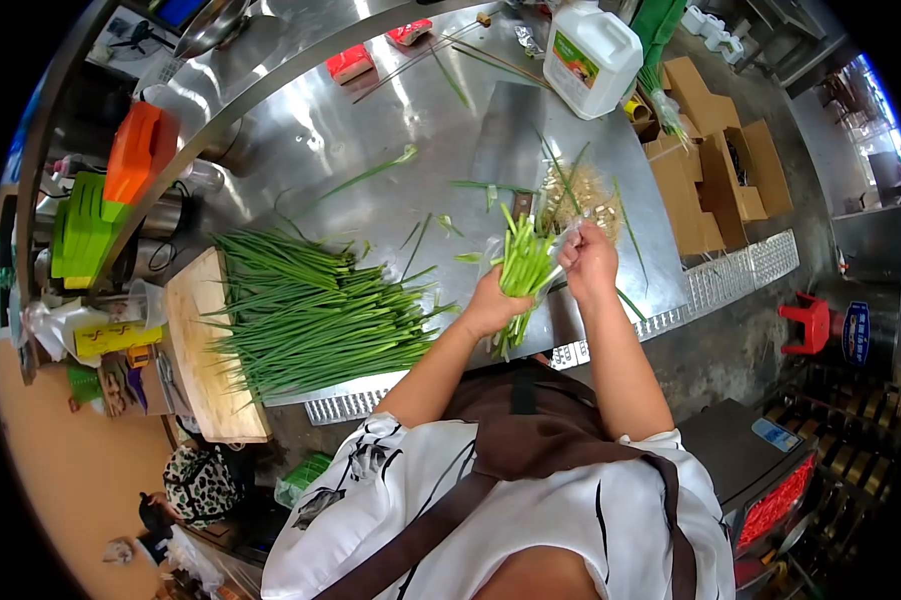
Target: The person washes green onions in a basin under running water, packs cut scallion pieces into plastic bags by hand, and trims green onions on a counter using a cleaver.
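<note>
One bunch of stalks (525,258) is clasped in the left hand (493,306), the right hand's fingers (573,256) pinching clear plastic (568,241), chives (330,320) heaped on the counter (430,130).

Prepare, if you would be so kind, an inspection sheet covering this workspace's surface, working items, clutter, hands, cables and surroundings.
Surface: metal table, with reflections; wooden board at its left end.
Working items: bunch of green stalks held above the table; larger pile of stalks to its left; cleaver lying flat beyond the bunch.
Clutter: loose stalk, white jug and red packets on the table.
Hands: left hand grips the bunch; right hand is at its right side, its hold unclear.
Cables: apparently a dark cord at far left.
Surroundings: open cardboard boxes and red stool at right.
</note>
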The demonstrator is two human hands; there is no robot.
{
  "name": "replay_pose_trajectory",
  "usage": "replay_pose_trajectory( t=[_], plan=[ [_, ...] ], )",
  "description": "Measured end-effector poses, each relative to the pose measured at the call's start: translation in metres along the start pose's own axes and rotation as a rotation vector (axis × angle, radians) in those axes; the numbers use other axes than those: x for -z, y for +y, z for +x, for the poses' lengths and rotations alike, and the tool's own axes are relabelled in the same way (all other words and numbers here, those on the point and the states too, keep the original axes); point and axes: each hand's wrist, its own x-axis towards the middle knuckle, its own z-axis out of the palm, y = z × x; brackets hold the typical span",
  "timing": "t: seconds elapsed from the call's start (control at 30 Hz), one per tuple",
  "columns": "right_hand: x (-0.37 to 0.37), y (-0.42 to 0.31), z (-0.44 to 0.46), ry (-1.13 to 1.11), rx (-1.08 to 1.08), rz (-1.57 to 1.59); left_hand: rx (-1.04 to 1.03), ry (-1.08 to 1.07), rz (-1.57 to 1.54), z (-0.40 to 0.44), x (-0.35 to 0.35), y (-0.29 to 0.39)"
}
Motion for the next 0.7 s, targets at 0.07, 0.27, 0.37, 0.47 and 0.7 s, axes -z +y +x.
replay_pose_trajectory(
  t=[0.07,0.27,0.37,0.47,0.7],
  plan=[
    [-0.002,-0.008,0.0,-0.098,-0.011,0.04,0.007,0.007,-0.013,-0.004,-0.001,0.006],
    [-0.012,-0.023,-0.009,-0.14,-0.097,-0.222,-0.004,-0.064,0.119,-0.007,0.005,0.023],
    [-0.006,-0.022,-0.005,-0.209,-0.101,-0.18,-0.083,-0.038,0.084,-0.012,0.008,0.014],
    [-0.009,-0.015,-0.005,-0.108,-0.102,-0.026,-0.033,0.056,0.005,-0.017,0.011,0.004],
    [-0.028,-0.022,-0.037,-0.512,-0.151,-0.188,-0.046,0.033,0.279,-0.024,0.025,0.03]
  ],
)
